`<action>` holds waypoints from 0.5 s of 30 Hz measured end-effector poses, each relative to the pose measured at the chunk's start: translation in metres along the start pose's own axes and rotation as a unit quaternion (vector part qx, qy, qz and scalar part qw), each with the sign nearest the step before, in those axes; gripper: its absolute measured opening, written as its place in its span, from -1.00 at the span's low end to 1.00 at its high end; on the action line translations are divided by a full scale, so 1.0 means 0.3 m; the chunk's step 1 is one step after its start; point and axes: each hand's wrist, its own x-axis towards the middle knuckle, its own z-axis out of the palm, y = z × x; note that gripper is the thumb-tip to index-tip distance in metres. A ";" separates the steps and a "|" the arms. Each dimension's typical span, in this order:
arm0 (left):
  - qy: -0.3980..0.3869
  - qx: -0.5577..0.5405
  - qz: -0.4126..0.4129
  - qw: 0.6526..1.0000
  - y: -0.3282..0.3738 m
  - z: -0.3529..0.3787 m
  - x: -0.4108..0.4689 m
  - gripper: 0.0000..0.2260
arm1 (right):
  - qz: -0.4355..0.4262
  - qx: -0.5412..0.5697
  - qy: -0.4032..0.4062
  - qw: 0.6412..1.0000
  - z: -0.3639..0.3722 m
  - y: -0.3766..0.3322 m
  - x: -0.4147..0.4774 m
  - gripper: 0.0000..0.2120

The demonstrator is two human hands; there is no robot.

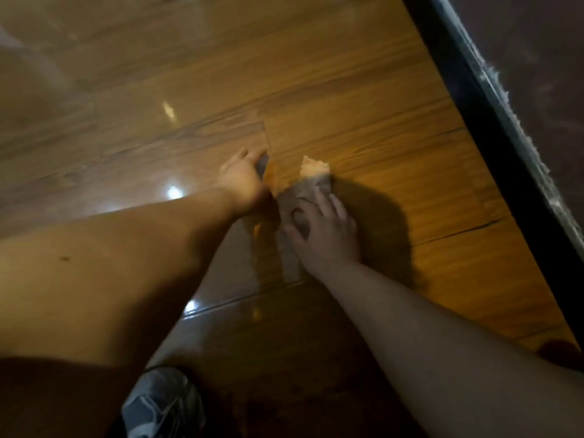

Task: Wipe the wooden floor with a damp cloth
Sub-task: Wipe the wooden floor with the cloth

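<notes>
Left: glossy wooden floor [94, 137] with bright reflections, probably wiped already. Centre: left hand [241, 180], blurred, by a grey strip [263, 164]; grip impossible to tell. Just right: right hand [325, 230] spread flat, pressing the damp cloth [297, 197] onto the boards. Rightmost: duller planks up to the dark edge [474, 121], seemingly not yet wiped.

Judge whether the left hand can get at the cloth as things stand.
Probably yes. The left hand is right beside the cloth, with nothing showing between them but wooden floor. The right hand presses the cloth's near part, leaving its far end free.
</notes>
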 end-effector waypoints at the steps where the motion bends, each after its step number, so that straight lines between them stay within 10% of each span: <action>1: -0.062 0.104 -0.002 0.993 -0.043 -0.019 0.010 -0.13 | -0.028 -0.011 -0.006 1.000 0.012 -0.015 0.009 -0.58; 5: -0.125 0.206 -0.019 0.970 -0.075 -0.058 0.061 0.15 | -0.114 -0.090 -0.026 0.989 -0.047 0.067 0.130 -0.47; 10: -0.147 0.228 -0.031 0.962 0.015 -0.085 0.186 0.18 | 0.167 -0.076 0.093 0.979 -0.294 0.413 0.342 -0.68; 15: -0.172 0.204 -0.041 0.963 -0.036 -0.068 0.218 0.26 | 0.203 -0.041 0.122 0.971 -0.262 0.400 0.351 -0.45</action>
